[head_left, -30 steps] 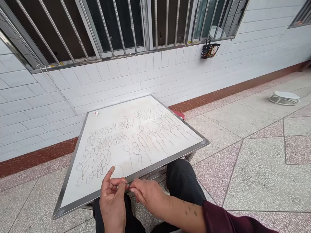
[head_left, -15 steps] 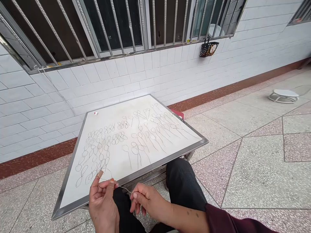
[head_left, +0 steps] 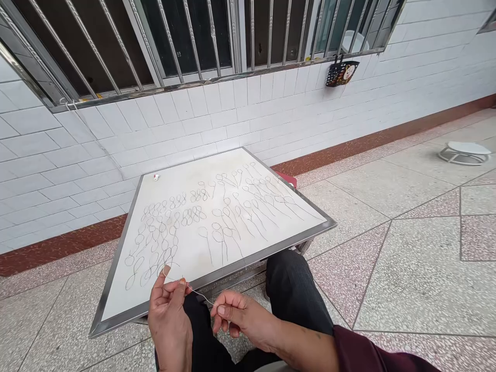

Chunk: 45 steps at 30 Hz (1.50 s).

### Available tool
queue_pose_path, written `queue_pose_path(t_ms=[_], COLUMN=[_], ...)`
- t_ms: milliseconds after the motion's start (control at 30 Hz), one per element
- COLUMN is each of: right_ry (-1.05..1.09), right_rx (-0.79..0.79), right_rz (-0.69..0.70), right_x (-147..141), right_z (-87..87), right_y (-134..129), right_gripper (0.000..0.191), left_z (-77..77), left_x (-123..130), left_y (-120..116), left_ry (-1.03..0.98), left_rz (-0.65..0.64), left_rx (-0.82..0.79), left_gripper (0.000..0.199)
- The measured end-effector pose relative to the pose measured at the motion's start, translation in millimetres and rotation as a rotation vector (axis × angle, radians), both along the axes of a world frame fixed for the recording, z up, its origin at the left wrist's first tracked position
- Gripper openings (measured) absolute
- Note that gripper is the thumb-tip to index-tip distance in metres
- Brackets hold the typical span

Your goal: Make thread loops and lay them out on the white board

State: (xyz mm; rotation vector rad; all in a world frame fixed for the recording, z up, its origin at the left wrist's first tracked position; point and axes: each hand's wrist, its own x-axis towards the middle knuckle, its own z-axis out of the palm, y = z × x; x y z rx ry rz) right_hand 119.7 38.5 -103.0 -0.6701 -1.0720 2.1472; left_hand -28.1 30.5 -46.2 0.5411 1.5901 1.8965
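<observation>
Over the table's near edge, my left hand (head_left: 170, 310) pinches a thin pale wire (head_left: 202, 295) between thumb and fingers, and a loop of it rises by the raised index fingertip. To the right, my right hand (head_left: 242, 315) grips the wire's other end between thumb and index finger. The stretch between the hands sags slightly. On the white tabletop (head_left: 186, 181) lie several bent wire pieces: double-loop shapes (head_left: 191, 216) at the left and middle, and single loops with long tails (head_left: 248, 222) at the right.
A small white and red item (head_left: 156, 177) sits at the table's far left corner. Behind is a white tiled wall (head_left: 217, 119) with barred windows and a hanging dark basket (head_left: 341, 73). A white stool (head_left: 464, 151) stands at the right. My knee (head_left: 290, 279) is beside the table.
The view has shifted a little, so the table and hands sit slightly differently in it. Both hands keep their hold on the wire, and the loop at my left index finger looks slightly turned.
</observation>
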Motion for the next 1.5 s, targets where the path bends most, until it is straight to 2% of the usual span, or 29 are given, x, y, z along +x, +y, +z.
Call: queue_pose_path(t_ms=[400, 700, 833, 967, 1133, 1300, 1400, 1500], right_ry=[-0.106, -0.113, -0.168, -0.264, -0.445, -0.639, -0.815, -0.893], right_rx=[0.022, 0.204, 0.229, 0.312, 0.535, 0.785, 0.897, 0.957], right_rz=[-0.032, -0.036, -0.072, -0.094, -0.134, -0.231, -0.323, -0.386], right_x=[4, 12, 15, 21, 42, 76, 98, 119], right_z=[2.5, -7.9, -10.9, -14.3, -20.0, -31.0, -50.3, -79.2], right_y=[2, -1, -1, 6, 22, 53, 74, 83], right_gripper=[0.050, 0.050, 0.049, 0.051, 0.046, 0.039, 0.037, 0.036], left_z=[-11.8, -11.7, -15.3, -20.0, -12.8, 1.9, 7.2, 6.7], left_x=[-1, 8, 15, 15, 10, 6, 2, -2], left_y=[11, 18, 24, 39, 83, 160, 215, 267], left_ry=[-0.005, -0.118, -0.071, 0.000, 0.077, 0.163, 0.236, 0.306], left_rz=[-0.011, -0.091, -0.117, -0.152, -0.212, -0.343, -0.401, -0.440], left_rx=[0.052, 0.024, 0.035, 0.044, 0.038, -0.038, -0.113, -0.212], left_gripper=[0.065, 0.059, 0.062, 0.060, 0.062, 0.056, 0.048, 0.033])
